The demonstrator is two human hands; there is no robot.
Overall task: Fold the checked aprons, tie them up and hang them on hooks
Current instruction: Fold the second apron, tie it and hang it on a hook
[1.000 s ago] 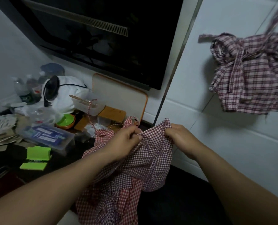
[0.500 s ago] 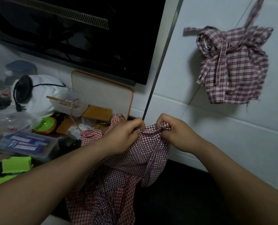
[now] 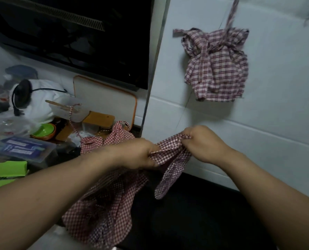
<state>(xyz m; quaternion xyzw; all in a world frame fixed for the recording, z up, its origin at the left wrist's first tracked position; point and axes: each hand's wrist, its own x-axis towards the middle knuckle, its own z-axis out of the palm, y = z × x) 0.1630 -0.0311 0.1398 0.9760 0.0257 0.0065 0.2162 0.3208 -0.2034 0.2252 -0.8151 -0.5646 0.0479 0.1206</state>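
A red-and-white small-checked apron (image 3: 103, 210) hangs crumpled in front of me over the dark counter edge. My left hand (image 3: 137, 154) grips its upper edge at the centre. A little to the right, my right hand (image 3: 202, 143) pinches a bunched corner of the same cloth, and a flap droops between and below the two hands. One thin strap of this apron trails back over the clutter on the left. A second apron (image 3: 216, 65), pink plaid, is folded, tied into a bundle and hangs by its strap on the white tiled wall at upper right.
A black range hood (image 3: 74, 33) fills the upper left. Below it the counter holds a white cutting board (image 3: 103, 100), a green bowl (image 3: 44, 131), a clear plastic box (image 3: 22, 148), green sponges (image 3: 9, 171), white bags and containers. The dark counter (image 3: 195, 213) lies below my hands.
The view has drifted left and down across the frames. My hands have moved slightly apart along the apron's top edge, and the right hand now pinches a bunched corner, letting a flap hang.
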